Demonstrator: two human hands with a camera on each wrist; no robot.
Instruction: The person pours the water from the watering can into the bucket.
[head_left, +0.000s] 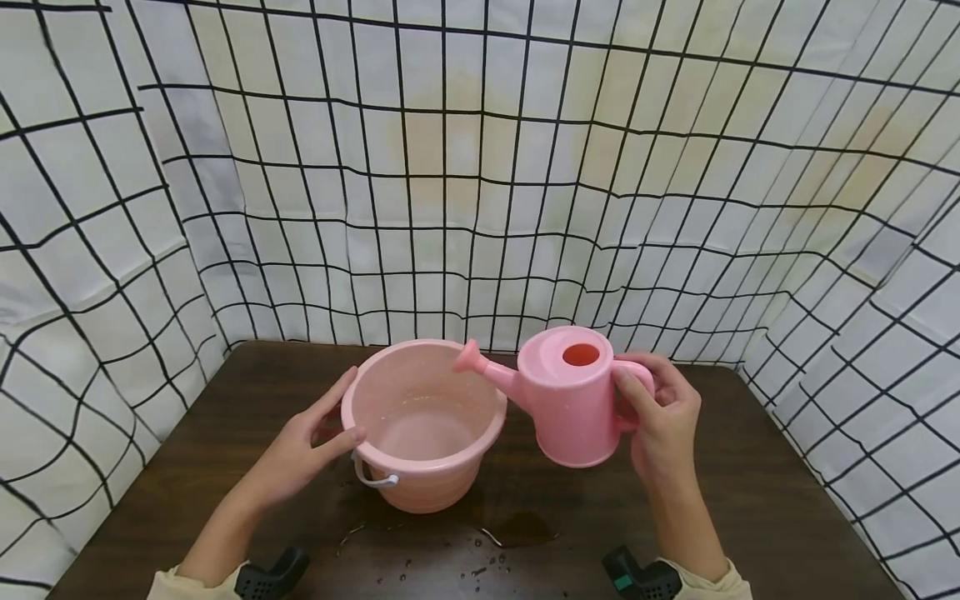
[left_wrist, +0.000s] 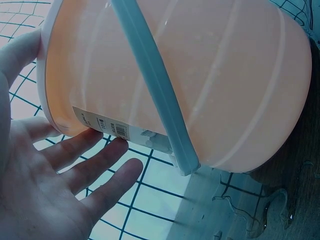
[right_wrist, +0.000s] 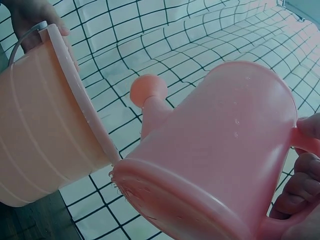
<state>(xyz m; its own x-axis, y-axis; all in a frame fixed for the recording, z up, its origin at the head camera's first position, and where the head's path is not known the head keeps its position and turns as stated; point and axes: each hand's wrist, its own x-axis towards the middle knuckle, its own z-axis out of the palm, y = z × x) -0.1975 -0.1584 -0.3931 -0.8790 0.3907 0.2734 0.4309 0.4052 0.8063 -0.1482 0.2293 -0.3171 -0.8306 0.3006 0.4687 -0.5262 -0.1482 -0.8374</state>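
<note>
My right hand (head_left: 663, 408) grips the handle of a pink watering can (head_left: 573, 408), held up over the table. Its spout points left and its round rose overlaps the right side of the bucket opening in the head view. Water drops cling to the can's lower edge in the right wrist view. A light pink bucket (head_left: 435, 492), with water showing inside, stands at the left of the can. My left hand (left_wrist: 55, 165) rests against the bucket's rim and outer wall, fingers extended, near a paper label (left_wrist: 102, 123). The bucket's pale handle (left_wrist: 155, 90) hangs down its side.
Dark wooden table (head_left: 750, 500) underneath. A small puddle (head_left: 521, 529) and scattered drops lie on it in front of the bucket and can. White cloth walls behind black wire grid (head_left: 480, 175) enclose the back and both sides.
</note>
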